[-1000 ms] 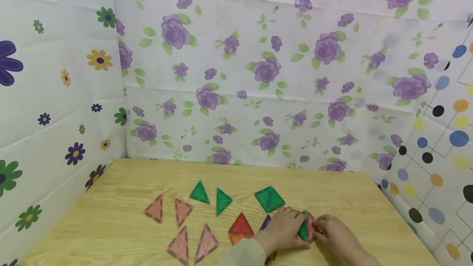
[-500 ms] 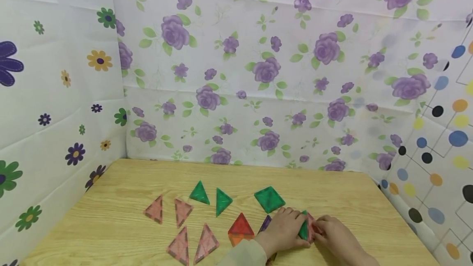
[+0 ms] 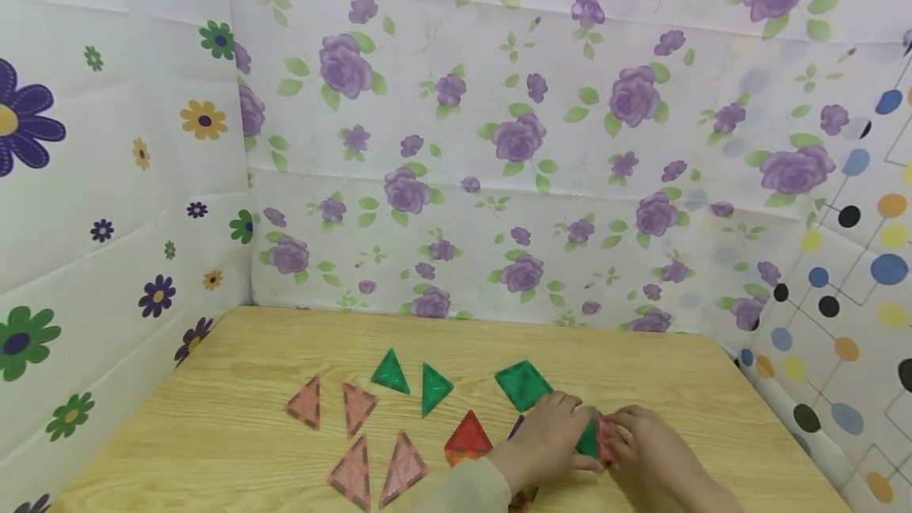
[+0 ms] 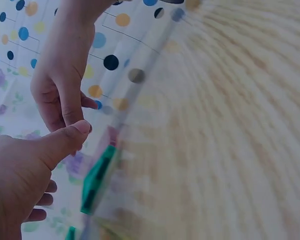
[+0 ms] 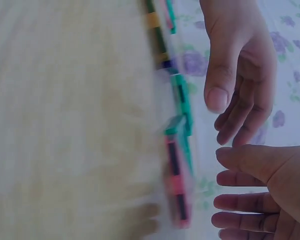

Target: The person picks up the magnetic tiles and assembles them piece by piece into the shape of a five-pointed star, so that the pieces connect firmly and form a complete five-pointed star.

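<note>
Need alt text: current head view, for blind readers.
A left hand and right hand are close together at a green tile and pink tile on a wooden table. To their left lie four pink triangles, two green triangles and a red triangle beside an orange tile; a green square lies beyond the left hand. Patterned sheets hang behind.

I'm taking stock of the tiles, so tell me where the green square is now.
In the head view, the green square lies on the table, right of the loose green triangles and just beyond the left hand.
</note>
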Available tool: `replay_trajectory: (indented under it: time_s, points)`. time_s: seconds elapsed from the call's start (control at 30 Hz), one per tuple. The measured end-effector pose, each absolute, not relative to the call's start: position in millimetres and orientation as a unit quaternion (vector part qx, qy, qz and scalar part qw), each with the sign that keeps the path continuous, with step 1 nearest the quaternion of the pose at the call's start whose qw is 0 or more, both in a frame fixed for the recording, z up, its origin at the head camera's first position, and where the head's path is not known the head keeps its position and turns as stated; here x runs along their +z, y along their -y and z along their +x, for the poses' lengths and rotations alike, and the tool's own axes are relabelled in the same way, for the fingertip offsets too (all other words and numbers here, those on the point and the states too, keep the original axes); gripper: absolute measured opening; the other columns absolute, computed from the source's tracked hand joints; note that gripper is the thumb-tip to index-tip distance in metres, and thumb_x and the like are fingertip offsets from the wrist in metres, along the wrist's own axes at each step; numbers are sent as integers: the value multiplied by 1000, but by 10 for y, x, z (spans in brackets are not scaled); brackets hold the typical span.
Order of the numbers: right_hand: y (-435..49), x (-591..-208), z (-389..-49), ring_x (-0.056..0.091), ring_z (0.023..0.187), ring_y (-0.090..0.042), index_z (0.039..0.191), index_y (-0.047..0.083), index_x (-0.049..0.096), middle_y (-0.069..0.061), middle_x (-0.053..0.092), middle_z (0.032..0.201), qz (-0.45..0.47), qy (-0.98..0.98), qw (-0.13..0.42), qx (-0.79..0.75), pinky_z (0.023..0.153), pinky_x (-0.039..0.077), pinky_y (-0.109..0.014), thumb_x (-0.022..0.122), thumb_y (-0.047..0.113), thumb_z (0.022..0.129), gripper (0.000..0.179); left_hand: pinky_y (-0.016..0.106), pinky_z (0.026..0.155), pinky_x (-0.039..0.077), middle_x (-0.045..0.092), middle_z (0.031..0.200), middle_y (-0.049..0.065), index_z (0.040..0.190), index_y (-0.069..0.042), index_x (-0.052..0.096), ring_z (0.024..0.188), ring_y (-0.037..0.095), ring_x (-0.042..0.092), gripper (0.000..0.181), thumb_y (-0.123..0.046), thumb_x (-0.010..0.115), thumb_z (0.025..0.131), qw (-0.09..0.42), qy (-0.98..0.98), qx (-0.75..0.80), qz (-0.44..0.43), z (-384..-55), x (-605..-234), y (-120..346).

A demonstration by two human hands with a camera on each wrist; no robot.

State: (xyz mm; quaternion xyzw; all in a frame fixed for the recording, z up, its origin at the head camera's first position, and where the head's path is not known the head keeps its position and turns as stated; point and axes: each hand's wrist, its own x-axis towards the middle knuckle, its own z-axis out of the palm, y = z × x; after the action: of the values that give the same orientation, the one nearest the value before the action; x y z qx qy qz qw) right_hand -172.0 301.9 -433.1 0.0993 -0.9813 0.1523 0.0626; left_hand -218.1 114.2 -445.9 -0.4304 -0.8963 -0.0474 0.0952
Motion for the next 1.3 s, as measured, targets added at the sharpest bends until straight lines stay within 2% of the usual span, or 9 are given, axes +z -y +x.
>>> replay_trajectory:
  time_s: [0.17, 0.4, 0.6, 0.7, 0.87, 0.93, 1.13, 1.3]
  points:
    - [-2968, -4203, -1725, 65, 101, -31, 111, 6, 70, -12, 66, 112, 100, 980, 92, 144, 81, 56, -44, 72, 23, 85, 31, 26, 102, 45, 59, 129, -7, 132, -25, 53, 121, 9, 54, 68, -69, 57, 80, 133, 890, -43, -435, -2181, -4238, -1003]
    - [-2831, -4022, -1688, 65, 102, -33, 118, 9, 66, -14, 64, 118, 104, 976, 118, 151, 79, 56, -45, 70, 28, 86, 37, 32, 106, 43, 56, 134, -2, 136, -21, 50, 124, 15, 51, 67, -63, 59, 84, 130, 894, -50, -425, -2133, -3975, -632]
    - [-2645, -3939, -1655, 65, 104, -30, 123, 10, 63, -11, 64, 118, 123, 968, 154, 158, 82, 57, -43, 70, 27, 87, 40, 34, 104, 44, 57, 132, 0, 133, -19, 52, 123, 17, 53, 63, -57, 64, 84, 157, 884, -78, -432, -2044, -3861, -294]
    - [-2524, -3903, -1637, 67, 95, -24, 124, 11, 64, -9, 65, 117, 129, 962, 169, 169, 77, 58, -37, 70, 26, 87, 40, 35, 104, 44, 56, 133, 1, 133, -20, 52, 123, 17, 52, 63, -54, 67, 83, 145, 887, -94, -428, -1996, -3784, -120]
    - [-2284, -3900, -1600, 66, 91, -20, 122, 12, 65, -6, 66, 114, 138, 954, 187, 187, 76, 58, -33, 72, 25, 85, 39, 39, 105, 44, 57, 133, 1, 134, -18, 53, 124, 19, 52, 64, -48, 72, 81, 118, 895, -125, -411, -1936, -3715, 145]
    - [-2184, -3925, -1585, 66, 96, -21, 121, 14, 65, -4, 66, 113, 143, 950, 191, 199, 77, 58, -32, 73, 24, 85, 38, 40, 105, 44, 57, 131, 1, 133, -18, 54, 123, 19, 53, 63, -46, 73, 81, 117, 896, -137, -407, -1910, -3723, 240]
    - [-1927, -4011, -1567, 66, 92, -17, 123, 15, 64, -1, 66, 112, 173, 935, 197, 237, 69, 54, -20, 72, 25, 86, 39, 43, 103, 45, 58, 127, 0, 130, -15, 56, 120, 20, 54, 62, -44, 74, 79, 116, 895, -170, -395, -1843, -3802, 529]
    - [-1779, -4070, -1579, 65, 98, -20, 124, 14, 63, -2, 64, 116, 202, 925, 185, 263, 73, 57, -25, 67, 30, 90, 38, 46, 99, 47, 58, 127, -1, 128, -16, 57, 118, 22, 54, 59, -41, 76, 79, 105, 903, -196, -367, -1812, -3909, 763]
